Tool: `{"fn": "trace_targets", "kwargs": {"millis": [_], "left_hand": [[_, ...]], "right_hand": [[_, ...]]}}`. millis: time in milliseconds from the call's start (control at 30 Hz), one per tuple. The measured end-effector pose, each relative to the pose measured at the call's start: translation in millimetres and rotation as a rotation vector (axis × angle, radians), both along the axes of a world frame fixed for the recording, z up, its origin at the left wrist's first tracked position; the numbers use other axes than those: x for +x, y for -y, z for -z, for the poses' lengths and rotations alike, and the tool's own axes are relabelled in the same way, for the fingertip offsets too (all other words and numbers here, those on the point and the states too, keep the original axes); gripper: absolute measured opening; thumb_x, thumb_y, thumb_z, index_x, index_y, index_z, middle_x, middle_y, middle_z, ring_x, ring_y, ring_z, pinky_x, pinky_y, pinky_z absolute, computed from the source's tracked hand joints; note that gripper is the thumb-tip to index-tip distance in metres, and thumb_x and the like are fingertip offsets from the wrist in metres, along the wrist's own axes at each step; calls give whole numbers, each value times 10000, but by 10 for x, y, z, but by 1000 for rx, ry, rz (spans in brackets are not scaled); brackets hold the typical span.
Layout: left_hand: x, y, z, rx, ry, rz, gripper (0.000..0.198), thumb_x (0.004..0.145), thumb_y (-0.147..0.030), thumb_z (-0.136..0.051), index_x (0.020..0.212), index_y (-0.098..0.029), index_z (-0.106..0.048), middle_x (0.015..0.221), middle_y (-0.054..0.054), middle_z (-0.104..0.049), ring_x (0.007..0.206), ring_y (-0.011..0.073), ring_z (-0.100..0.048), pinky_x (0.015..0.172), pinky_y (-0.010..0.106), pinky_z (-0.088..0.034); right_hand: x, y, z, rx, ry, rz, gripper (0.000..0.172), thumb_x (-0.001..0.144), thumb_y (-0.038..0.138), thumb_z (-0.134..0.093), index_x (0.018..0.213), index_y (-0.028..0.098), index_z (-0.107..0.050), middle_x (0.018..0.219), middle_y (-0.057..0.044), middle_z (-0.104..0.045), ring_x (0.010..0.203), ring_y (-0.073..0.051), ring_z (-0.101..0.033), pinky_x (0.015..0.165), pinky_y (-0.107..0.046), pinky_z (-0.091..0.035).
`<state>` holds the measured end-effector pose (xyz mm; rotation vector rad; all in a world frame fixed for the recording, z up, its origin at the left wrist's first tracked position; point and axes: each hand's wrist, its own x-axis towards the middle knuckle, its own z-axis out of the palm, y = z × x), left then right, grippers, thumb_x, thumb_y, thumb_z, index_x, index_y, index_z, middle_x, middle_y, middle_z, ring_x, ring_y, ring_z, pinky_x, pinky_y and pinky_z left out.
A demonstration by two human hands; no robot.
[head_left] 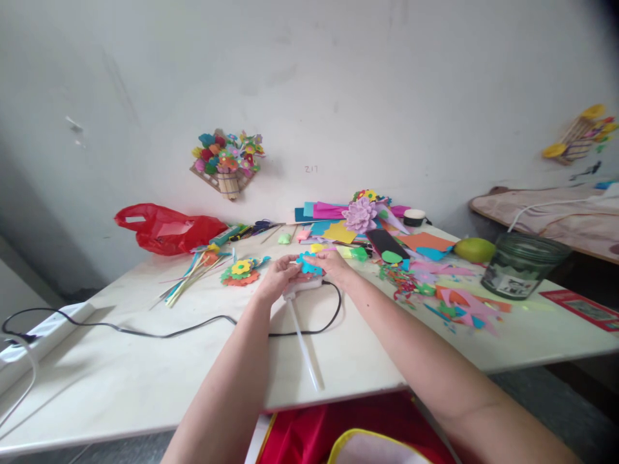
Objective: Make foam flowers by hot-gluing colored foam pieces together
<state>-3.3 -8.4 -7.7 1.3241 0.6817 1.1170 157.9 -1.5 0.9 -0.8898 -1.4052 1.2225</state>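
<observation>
Over the middle of the table, a blue flower-shaped foam cutout (309, 263) is pinched between my two hands. My left hand (280, 277) grips its left edge with closed fingers. From the right, the fingers of my right hand (333, 264) close on its other side. Just beneath the hands lies a white glue gun (312, 283), partly hidden. A long translucent glue stick (305, 354) sticks out of it toward me. To the left of my left hand rest several scalloped foam flowers (240, 274) in yellow, green and orange.
A black cord (164, 334) runs from the glue gun to a white power strip (53, 332). At the back left sits a red plastic bag (169, 229). Foam scraps (464, 306), a dark phone (385, 245), a green fruit (474, 250) and a glass jar (517, 267) occupy the right.
</observation>
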Motion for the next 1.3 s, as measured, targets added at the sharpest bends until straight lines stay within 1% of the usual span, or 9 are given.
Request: {"fn": "trace_targets", "kwargs": {"millis": [200,333,467,567,667,833,1033,1133,1300], "left_hand": [[12,13,4,-7,-6,-14,442,636,-286,-714,1012,-151,-526,769,56,-681,719,200,-666,716,329,-534],[18,24,0,-4,-14,-24,449,641,-284,-711,1023,-144,-520,761,58,-680,710,199,-665,715,330,-532],[15,16,5,23,-17,-25,436,646,-292,-707,1015,-139,-532,778,62,-679,711,196,-663,712,330,-531],[8,-2,16,53,-29,-36,420,655,-303,-698,1006,-137,-537,756,57,-676,712,198,-663,700,321,-529],[1,-19,24,77,-31,-55,404,669,-318,-686,1000,-141,-535,747,53,-675,711,194,-663,686,305,-526],[-8,-34,29,87,-40,-85,406,662,-356,-688,969,-134,-543,759,56,-679,718,191,-663,672,290,-522],[-10,-8,4,47,-57,-113,356,691,-439,-638,820,-120,-548,678,50,-661,661,193,-664,639,300,-535],[8,19,-19,33,-112,-155,364,655,-453,-663,747,-121,-546,635,44,-654,626,189,-662,621,289,-538],[60,56,-58,20,-157,-207,385,591,-439,-715,750,-117,-577,647,40,-661,588,173,-653,600,274,-540]], "right_hand": [[-2,-32,24,-21,-39,-10,337,514,417,-729,552,120,-574,464,28,-529,425,-62,-426,441,-210,-306],[-20,-7,-3,-29,-25,19,327,498,398,-742,538,124,-569,454,28,-531,414,-60,-426,443,-211,-324],[-34,11,-12,-43,-9,35,342,493,415,-744,577,127,-579,492,17,-561,432,-66,-450,438,-206,-329],[-17,8,-11,-11,13,35,365,572,485,-682,598,136,-580,484,22,-538,430,-69,-445,419,-202,-311],[16,-1,-17,4,44,73,395,652,533,-590,618,139,-588,502,7,-542,452,-82,-461,407,-203,-292],[32,-8,-34,-13,5,142,296,576,422,-658,599,137,-582,519,6,-543,487,-92,-470,443,-217,-319],[-14,1,-28,78,42,195,264,574,400,-650,561,153,-560,508,19,-512,493,-99,-453,486,-244,-345],[-33,-5,-8,121,93,190,282,592,417,-631,540,157,-536,516,22,-502,496,-97,-438,497,-245,-344],[-58,-25,12,201,169,193,304,597,425,-611,510,157,-500,493,35,-460,503,-91,-400,511,-241,-324]]}}
